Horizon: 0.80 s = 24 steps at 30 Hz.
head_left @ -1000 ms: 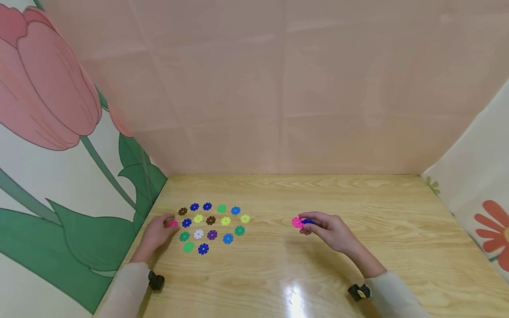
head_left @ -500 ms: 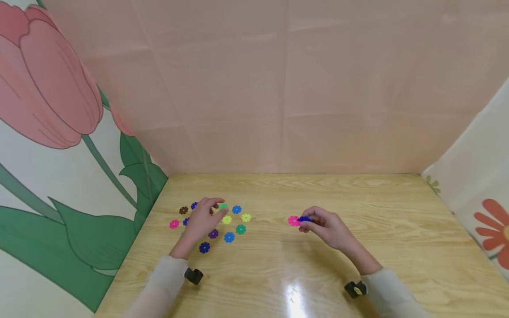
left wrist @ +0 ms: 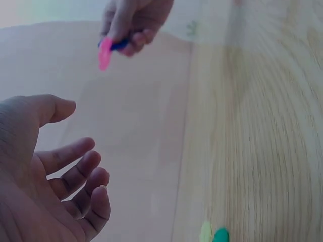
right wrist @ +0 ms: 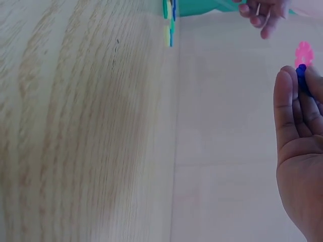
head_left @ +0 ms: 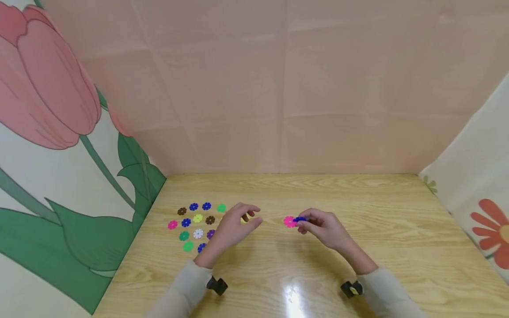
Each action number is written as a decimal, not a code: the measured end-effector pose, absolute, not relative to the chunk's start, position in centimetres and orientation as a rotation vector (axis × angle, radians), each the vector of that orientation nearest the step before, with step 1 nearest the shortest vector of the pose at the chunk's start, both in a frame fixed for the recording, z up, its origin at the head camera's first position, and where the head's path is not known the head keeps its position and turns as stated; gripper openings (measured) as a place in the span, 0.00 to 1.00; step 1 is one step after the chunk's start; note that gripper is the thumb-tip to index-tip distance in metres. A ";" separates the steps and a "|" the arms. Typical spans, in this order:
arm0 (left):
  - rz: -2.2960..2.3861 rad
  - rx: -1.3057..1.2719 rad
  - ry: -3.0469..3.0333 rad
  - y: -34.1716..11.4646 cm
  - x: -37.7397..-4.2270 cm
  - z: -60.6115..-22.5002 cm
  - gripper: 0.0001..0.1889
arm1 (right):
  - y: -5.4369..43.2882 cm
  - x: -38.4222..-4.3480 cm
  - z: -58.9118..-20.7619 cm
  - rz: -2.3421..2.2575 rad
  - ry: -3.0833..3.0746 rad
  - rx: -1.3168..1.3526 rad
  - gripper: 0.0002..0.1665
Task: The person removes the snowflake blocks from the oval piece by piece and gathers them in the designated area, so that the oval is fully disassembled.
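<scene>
My right hand (head_left: 324,227) pinches a dark blue notched plastic disc (head_left: 300,219) between thumb and fingers, above the table. Joined at an angle to it, a pink notched disc (head_left: 290,221) sticks out to the left of the fingertips. The same pair, pink disc (left wrist: 105,53) and blue disc (left wrist: 119,45), shows in the left wrist view. My left hand (head_left: 236,227) holds nothing; its thumb and fingers are spread apart, facing the pink disc across a short gap. It hovers beside the loose discs and hides some of them in the head view.
Several flower-shaped discs lie flat on the left of the wooden table (head_left: 397,229), among them a pink disc (head_left: 172,225), a white disc (head_left: 198,233) and a brown disc (head_left: 181,211). A pink cloth wall (head_left: 278,88) stands behind, with printed panels at both sides.
My left hand has let go of the pink disc at the far left and moved right across the loose discs. My right hand has shifted slightly left with the joined pair.
</scene>
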<state>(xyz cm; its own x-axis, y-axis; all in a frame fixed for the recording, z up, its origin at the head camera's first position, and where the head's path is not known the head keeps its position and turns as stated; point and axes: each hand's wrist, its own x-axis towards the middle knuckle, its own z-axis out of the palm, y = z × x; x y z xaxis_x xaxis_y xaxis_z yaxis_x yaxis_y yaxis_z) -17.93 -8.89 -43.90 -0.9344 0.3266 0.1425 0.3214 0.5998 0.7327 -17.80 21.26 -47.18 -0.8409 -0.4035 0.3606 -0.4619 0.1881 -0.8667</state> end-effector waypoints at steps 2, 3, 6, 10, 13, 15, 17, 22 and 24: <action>1.300 0.589 2.776 -8.4 -17.7 -43.9 0.20 | 21.1 -17.8 -47.2 1.772 -2.378 0.869 0.04; 1.305 0.600 2.768 -8.1 -17.6 -43.9 0.20 | 21.1 -17.8 -47.2 1.771 -2.375 0.872 0.04; 1.328 0.647 2.746 -7.5 -17.5 -43.9 0.20 | 20.9 -17.7 -47.1 1.772 -2.351 0.886 0.04; 1.363 0.714 2.716 -6.7 -17.5 -43.9 0.20 | 20.8 -17.7 -47.1 1.784 -2.313 0.906 0.05; 1.387 0.748 2.689 -6.2 -17.5 -44.0 0.21 | 20.6 -17.7 -47.1 1.768 -2.310 0.917 0.06; 1.400 0.753 2.678 -5.8 -17.4 -44.0 0.21 | 20.5 -17.7 -47.1 1.754 -2.310 0.923 0.06; 1.420 0.753 2.671 -5.5 -17.4 -44.0 0.20 | 20.4 -17.7 -47.1 1.736 -2.312 0.921 0.06; 1.478 0.733 2.654 -4.5 -17.4 -44.3 0.19 | 20.1 -17.7 -47.3 1.712 -2.289 0.912 0.07; 1.507 0.720 2.644 -4.1 -17.5 -44.5 0.18 | 20.0 -17.7 -47.3 1.698 -2.280 0.915 0.07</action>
